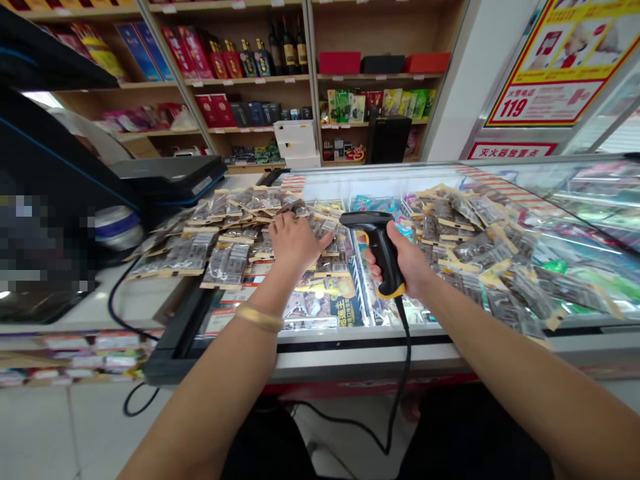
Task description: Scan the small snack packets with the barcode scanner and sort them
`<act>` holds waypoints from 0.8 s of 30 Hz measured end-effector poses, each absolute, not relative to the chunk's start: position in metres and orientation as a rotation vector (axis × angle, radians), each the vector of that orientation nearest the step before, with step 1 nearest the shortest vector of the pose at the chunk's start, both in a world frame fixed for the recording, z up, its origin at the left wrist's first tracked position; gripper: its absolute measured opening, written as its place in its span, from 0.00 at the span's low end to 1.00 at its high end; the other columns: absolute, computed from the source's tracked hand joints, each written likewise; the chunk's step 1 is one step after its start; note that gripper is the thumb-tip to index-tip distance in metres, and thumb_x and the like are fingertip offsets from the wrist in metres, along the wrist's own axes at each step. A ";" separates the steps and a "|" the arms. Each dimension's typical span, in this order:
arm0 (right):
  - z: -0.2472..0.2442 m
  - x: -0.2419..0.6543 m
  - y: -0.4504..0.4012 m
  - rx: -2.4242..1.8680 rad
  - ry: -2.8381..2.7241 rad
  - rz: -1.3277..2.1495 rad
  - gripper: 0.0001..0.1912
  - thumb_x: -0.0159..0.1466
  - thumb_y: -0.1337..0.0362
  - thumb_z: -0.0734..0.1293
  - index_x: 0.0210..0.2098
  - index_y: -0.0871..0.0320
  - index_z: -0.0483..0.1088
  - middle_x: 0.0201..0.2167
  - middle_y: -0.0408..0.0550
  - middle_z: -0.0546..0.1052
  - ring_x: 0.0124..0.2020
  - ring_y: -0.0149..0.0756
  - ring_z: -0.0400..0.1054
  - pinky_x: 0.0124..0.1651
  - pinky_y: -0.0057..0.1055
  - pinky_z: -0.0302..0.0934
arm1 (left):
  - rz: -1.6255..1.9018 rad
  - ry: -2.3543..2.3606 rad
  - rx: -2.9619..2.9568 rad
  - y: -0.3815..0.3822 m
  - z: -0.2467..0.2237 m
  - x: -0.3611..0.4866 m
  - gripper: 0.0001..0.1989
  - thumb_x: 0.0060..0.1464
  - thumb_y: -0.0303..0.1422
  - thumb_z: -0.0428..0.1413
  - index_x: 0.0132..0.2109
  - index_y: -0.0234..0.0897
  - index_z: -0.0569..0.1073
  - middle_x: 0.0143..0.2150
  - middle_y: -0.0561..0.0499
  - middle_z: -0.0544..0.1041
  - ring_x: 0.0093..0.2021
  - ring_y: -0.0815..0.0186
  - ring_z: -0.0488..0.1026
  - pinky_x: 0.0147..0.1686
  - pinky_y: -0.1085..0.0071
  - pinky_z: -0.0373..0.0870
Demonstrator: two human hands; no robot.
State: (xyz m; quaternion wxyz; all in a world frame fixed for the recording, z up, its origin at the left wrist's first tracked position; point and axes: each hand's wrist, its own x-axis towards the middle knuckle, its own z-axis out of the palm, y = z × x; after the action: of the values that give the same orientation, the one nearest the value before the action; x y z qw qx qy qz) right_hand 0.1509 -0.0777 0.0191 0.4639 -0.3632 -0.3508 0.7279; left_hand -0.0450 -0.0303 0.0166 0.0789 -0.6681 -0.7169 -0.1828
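Observation:
My right hand (407, 260) is wrapped round the grip of a black and yellow barcode scanner (384, 257), its head pointing left. A black cable (406, 347) hangs from the scanner's base. My left hand (295, 243), with a gold bangle on the wrist, rests on a pile of small clear packets (230, 260) with dark contents and tan edges. Its thumb is stretched out to the right and its fingers lie over the packets, the tips partly hidden. Another heap of similar packets (465, 227) lies to the right of the scanner. Both piles lie on a glass-topped freezer (320, 327).
At left, a dark checkout machine (55, 133) stands beside a flat black device (170, 173) and a round tin (117, 228). Behind the freezer, shelves (250, 80) hold bottles and boxes. The scanner cable loops below the freezer's front edge.

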 end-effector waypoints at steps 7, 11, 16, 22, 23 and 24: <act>0.019 0.152 -0.080 -0.861 -0.924 1.803 0.32 0.66 0.35 0.61 0.48 0.59 0.72 0.23 0.43 0.72 0.16 0.28 0.58 0.18 0.25 0.56 | -0.715 -2.172 -2.017 -0.031 0.020 -0.045 0.23 0.57 0.47 0.59 0.50 0.34 0.70 0.57 0.33 0.73 0.64 0.43 0.64 0.64 0.50 0.59; 0.018 0.153 -0.082 -0.863 -0.935 1.788 0.33 0.64 0.34 0.63 0.46 0.59 0.72 0.20 0.41 0.69 0.17 0.28 0.59 0.18 0.25 0.57 | -1.033 -2.082 -2.116 -0.028 0.023 -0.050 0.11 0.60 0.38 0.57 0.45 0.38 0.68 0.48 0.40 0.75 0.56 0.51 0.70 0.59 0.56 0.65; 0.021 0.162 -0.091 -0.842 -0.958 1.718 0.33 0.60 0.33 0.66 0.42 0.58 0.72 0.20 0.41 0.69 0.16 0.28 0.59 0.17 0.25 0.57 | -1.739 -2.034 -2.107 -0.027 0.020 -0.049 0.06 0.64 0.38 0.53 0.42 0.42 0.64 0.30 0.53 0.68 0.33 0.63 0.70 0.42 0.64 0.70; 0.024 0.181 -0.098 -0.828 -0.979 1.643 0.32 0.57 0.34 0.70 0.38 0.58 0.71 0.20 0.41 0.70 0.16 0.28 0.60 0.16 0.26 0.57 | -2.477 -2.236 -2.051 -0.026 0.011 -0.019 0.07 0.67 0.39 0.49 0.41 0.42 0.63 0.31 0.55 0.69 0.32 0.67 0.74 0.37 0.66 0.78; 0.024 0.186 -0.098 -0.834 -0.974 1.634 0.31 0.57 0.34 0.70 0.37 0.58 0.71 0.20 0.40 0.69 0.15 0.28 0.60 0.16 0.25 0.57 | -2.564 -2.263 -2.052 -0.026 0.014 -0.012 0.07 0.68 0.39 0.49 0.42 0.42 0.63 0.33 0.55 0.71 0.33 0.67 0.75 0.36 0.65 0.80; 0.023 0.190 -0.099 -0.841 -0.971 1.626 0.31 0.57 0.34 0.70 0.37 0.58 0.71 0.20 0.40 0.69 0.15 0.28 0.60 0.16 0.25 0.57 | -2.633 -2.282 -2.062 -0.026 0.017 -0.004 0.07 0.68 0.39 0.49 0.42 0.42 0.64 0.35 0.54 0.72 0.34 0.67 0.76 0.36 0.65 0.81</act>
State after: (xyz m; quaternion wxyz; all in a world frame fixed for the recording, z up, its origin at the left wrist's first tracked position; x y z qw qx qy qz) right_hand 0.1901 -0.0988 0.0235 0.5098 -0.3491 -0.4031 0.6751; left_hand -0.0037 -0.0264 0.0169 -0.4383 -0.4578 -0.5065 -0.5846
